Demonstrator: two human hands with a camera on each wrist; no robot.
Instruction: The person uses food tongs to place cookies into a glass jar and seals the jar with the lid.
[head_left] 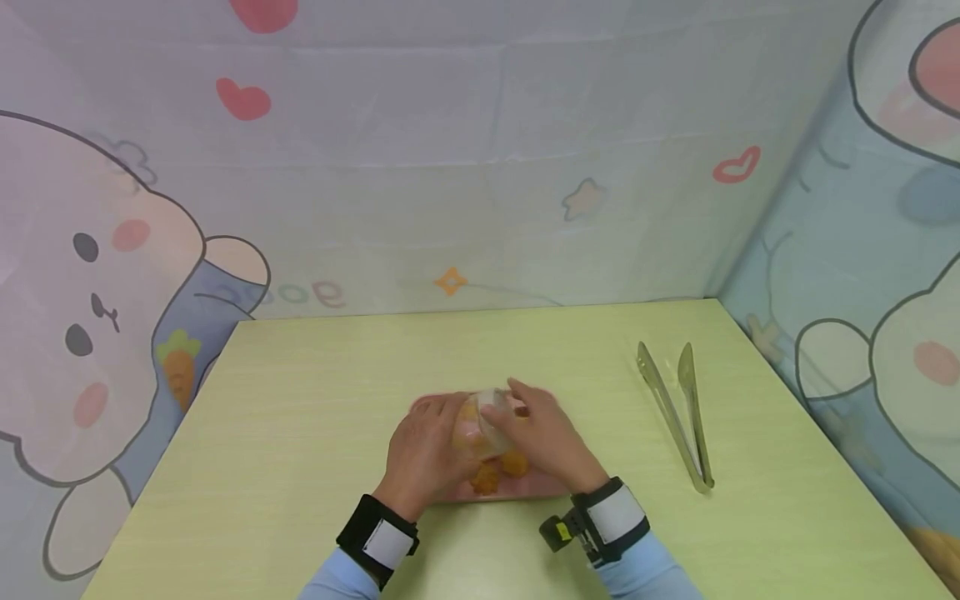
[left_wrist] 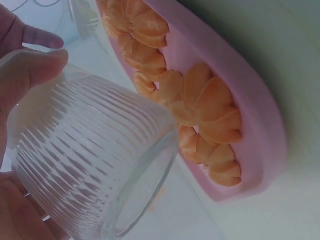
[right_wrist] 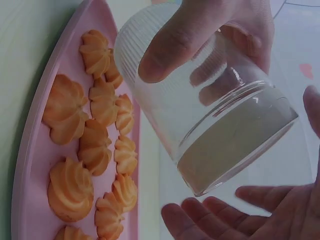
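My left hand (head_left: pixel 429 446) grips a clear ribbed glass jar (left_wrist: pixel 95 155) and tilts it over a pink tray (head_left: pixel 540 487). In the right wrist view the thumb lies across the ribbed side of the jar, and other fingers show through the glass. My right hand (head_left: pixel 551 433) is spread at the smooth end of the jar, its fingers (right_wrist: pixel 215 215) loosely extended close beside it. Swirl-shaped golden cookies (right_wrist: pixel 70 190), several of them, lie in the tray below. From the head view, both hands hide much of the jar and tray.
Metal tongs (head_left: pixel 678 425) lie spread apart on the pale wooden table (head_left: pixel 300 400), to the right of the tray. A cloth backdrop (head_left: pixel 450 150) with cartoon animals stands behind the table and along its sides.
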